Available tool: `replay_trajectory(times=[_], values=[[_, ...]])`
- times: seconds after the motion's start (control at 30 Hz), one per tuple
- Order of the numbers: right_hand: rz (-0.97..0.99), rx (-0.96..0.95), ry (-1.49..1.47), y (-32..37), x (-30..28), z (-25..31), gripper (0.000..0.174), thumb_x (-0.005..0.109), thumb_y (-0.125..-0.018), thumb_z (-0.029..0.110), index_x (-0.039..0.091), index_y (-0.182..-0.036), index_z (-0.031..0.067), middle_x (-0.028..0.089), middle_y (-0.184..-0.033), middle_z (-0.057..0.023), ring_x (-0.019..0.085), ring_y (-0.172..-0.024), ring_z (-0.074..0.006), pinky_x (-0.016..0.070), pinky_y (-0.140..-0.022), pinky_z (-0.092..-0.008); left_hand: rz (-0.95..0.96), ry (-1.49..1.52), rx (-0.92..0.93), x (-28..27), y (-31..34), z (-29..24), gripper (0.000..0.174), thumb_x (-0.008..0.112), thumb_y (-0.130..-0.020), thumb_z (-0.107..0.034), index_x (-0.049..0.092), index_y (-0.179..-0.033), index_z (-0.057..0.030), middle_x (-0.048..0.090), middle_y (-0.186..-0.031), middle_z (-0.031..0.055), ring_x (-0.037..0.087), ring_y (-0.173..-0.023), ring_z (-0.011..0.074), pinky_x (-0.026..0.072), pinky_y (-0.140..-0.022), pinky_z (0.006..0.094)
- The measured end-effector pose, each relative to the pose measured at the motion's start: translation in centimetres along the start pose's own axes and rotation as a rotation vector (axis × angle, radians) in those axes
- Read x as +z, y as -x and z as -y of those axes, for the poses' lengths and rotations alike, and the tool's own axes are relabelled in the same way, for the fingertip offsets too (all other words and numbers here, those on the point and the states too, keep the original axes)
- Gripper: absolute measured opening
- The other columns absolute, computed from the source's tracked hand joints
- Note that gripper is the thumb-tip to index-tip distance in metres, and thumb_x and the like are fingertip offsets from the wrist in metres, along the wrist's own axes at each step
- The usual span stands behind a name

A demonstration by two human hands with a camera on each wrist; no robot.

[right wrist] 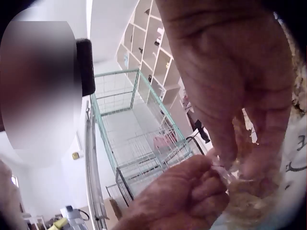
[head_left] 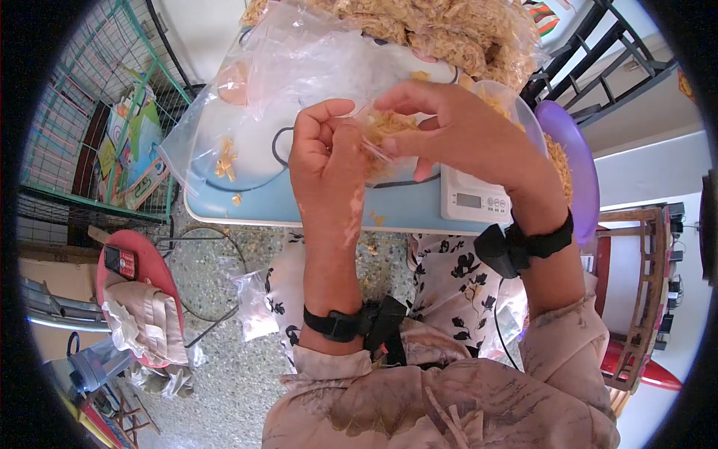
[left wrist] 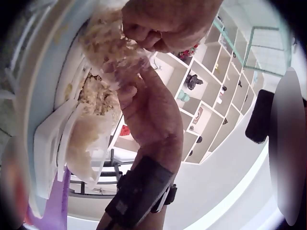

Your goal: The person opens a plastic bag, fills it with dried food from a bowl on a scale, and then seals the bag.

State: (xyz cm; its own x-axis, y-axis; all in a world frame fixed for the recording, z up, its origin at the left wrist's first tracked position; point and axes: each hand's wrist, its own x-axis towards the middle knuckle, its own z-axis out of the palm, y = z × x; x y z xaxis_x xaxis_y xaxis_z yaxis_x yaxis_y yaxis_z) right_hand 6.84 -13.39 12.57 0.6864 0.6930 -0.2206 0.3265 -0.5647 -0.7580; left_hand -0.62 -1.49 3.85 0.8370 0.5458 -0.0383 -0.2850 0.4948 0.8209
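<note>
The fingers of the left hand (head_left: 329, 161) are curled and pinch the thin film at the mouth of a small clear bag (head_left: 385, 138). The fingers of the right hand (head_left: 449, 127) close on the same film from the other side. The right wrist view shows both pinches meeting on a crumpled twist of plastic.

The bag is held in the air between the hands, at 3 o'clock from the left fingers and 8 o'clock from the right. Its fill of pale, brittle strands hangs just below them. It looks light, limp and slippery, and the contents are likely to crush, so the gathered neck is probably the safest place to hold it, not the belly.

At 5 o'clock from the bag, a white scale (head_left: 475, 200) carries a clear tub (head_left: 516, 112) on the pale blue worktop (head_left: 299, 206). A large bag of the strands (head_left: 449, 30) lies at 12 o'clock, and a purple plate (head_left: 580, 161) at 3 o'clock.
</note>
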Motion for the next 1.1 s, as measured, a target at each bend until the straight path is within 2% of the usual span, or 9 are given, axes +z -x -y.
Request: replay_trajectory(times=[0.07, 0.17, 0.23, 0.37, 0.43, 0.5, 0.77, 0.9, 1.1], values=[[-0.015, 0.019, -0.156, 0.2, -0.5, 0.0, 0.028, 0.067, -0.084, 0.014, 0.058, -0.105, -0.0031, 0.059, -0.109, -0.0117, 0.064, -0.076, -0.0136, 0.0553, -0.061, -0.0236, -0.002, -0.010, -0.003, 0.0, 0.0, 0.0, 0.019, 0.057, -0.091, -0.011, 0.055, -0.109, -0.0035, 0.053, -0.076, -0.0025, 0.043, -0.060, 0.0011, 0.0318, -0.049, 0.0158], [-0.078, -0.033, -0.184, -0.2, -0.6, -1.3, 0.026, 0.066, -0.085, 0.014, 0.059, -0.104, -0.0026, 0.061, -0.102, -0.0090, 0.063, -0.077, -0.0120, 0.0560, -0.063, -0.0237, -0.002, 0.006, 0.002, 0.0, 0.2, 0.0, 0.019, 0.057, -0.091, -0.011, 0.055, -0.109, -0.0037, 0.052, -0.074, -0.0033, 0.040, -0.056, 0.0004, 0.0278, -0.046, 0.0160], [-0.089, -0.062, -0.175, -0.5, -0.3, -1.8, 0.025, 0.065, -0.084, 0.015, 0.060, -0.100, -0.0035, 0.062, -0.096, -0.0110, 0.065, -0.072, -0.0150, 0.0559, -0.061, -0.0257, 0.056, 0.007, -0.002, -0.1, 0.2, -0.1, 0.017, 0.049, -0.092, -0.006, 0.051, -0.109, 0.0001, 0.058, -0.084, 0.0031, 0.052, -0.069, 0.0034, 0.0421, -0.059, 0.0176], [-0.141, -0.146, -0.137, -0.6, 0.2, -2.0, 0.022, 0.062, -0.085, 0.017, 0.063, -0.095, -0.0025, 0.065, -0.083, -0.0108, 0.066, -0.067, -0.0158, 0.0542, -0.057, -0.0277, 0.053, 0.034, -0.018, -0.1, 0.1, -0.1, 0.017, 0.049, -0.093, -0.006, 0.051, -0.109, 0.0004, 0.059, -0.085, 0.0038, 0.052, -0.070, 0.0041, 0.0429, -0.059, 0.0181], [-0.104, -0.110, -0.043, 0.2, 0.2, -0.2, 0.021, 0.061, -0.084, 0.018, 0.064, -0.093, -0.0013, 0.065, -0.080, -0.0111, 0.066, -0.067, -0.0163, 0.0535, -0.059, -0.0289, 0.008, 0.014, -0.018, 0.2, 0.1, -0.2, 0.020, 0.057, -0.091, -0.011, 0.054, -0.109, -0.0037, 0.052, -0.074, -0.0033, 0.040, -0.057, 0.0010, 0.0304, -0.048, 0.0163], [-0.067, -0.072, 0.051, 0.4, 0.4, 0.2, 0.021, 0.060, -0.084, 0.019, 0.065, -0.091, 0.0000, 0.066, -0.077, -0.0114, 0.065, -0.068, -0.0168, 0.0528, -0.060, -0.0302, 0.005, 0.013, 0.006, 0.3, 0.1, -0.3, 0.020, 0.057, -0.091, -0.010, 0.054, -0.109, -0.0036, 0.052, -0.075, -0.0033, 0.041, -0.058, 0.0012, 0.0309, -0.049, 0.0164], [-0.123, -0.435, 0.492, -1.0, 2.0, -1.7, 0.020, 0.057, -0.082, 0.019, 0.066, -0.076, 0.0020, 0.065, -0.078, -0.0173, 0.063, -0.074, -0.0353, 0.0499, -0.065, -0.0407, 0.105, -0.017, 0.140, 0.5, 0.7, -1.0, 0.018, 0.056, -0.092, -0.010, 0.054, -0.109, -0.0039, 0.053, -0.082, -0.0030, 0.045, -0.066, 0.0015, 0.0338, -0.053, 0.0160], [-0.152, -0.356, 0.566, -1.2, 2.6, -1.7, 0.019, 0.056, -0.083, 0.019, 0.064, -0.077, 0.0027, 0.064, -0.078, -0.0181, 0.063, -0.075, -0.0374, 0.0497, -0.067, -0.0440, 0.143, 0.005, 0.177, 1.0, 0.9, -1.2, 0.017, 0.054, -0.092, -0.007, 0.053, -0.109, -0.0030, 0.053, -0.081, -0.0026, 0.044, -0.065, 0.0013, 0.0347, -0.054, 0.0157], [-0.204, -0.225, 0.171, 0.4, 1.6, -1.4, 0.022, 0.055, -0.083, 0.014, 0.056, -0.101, 0.0000, 0.065, -0.086, -0.0194, 0.065, -0.080, -0.0332, 0.0496, -0.069, -0.0436, -0.025, 0.113, 0.121, 0.2, 0.3, -1.5, 0.017, 0.058, -0.090, -0.008, 0.055, -0.106, -0.0047, 0.050, -0.075, -0.0041, 0.041, -0.059, 0.0020, 0.0307, -0.049, 0.0165]])
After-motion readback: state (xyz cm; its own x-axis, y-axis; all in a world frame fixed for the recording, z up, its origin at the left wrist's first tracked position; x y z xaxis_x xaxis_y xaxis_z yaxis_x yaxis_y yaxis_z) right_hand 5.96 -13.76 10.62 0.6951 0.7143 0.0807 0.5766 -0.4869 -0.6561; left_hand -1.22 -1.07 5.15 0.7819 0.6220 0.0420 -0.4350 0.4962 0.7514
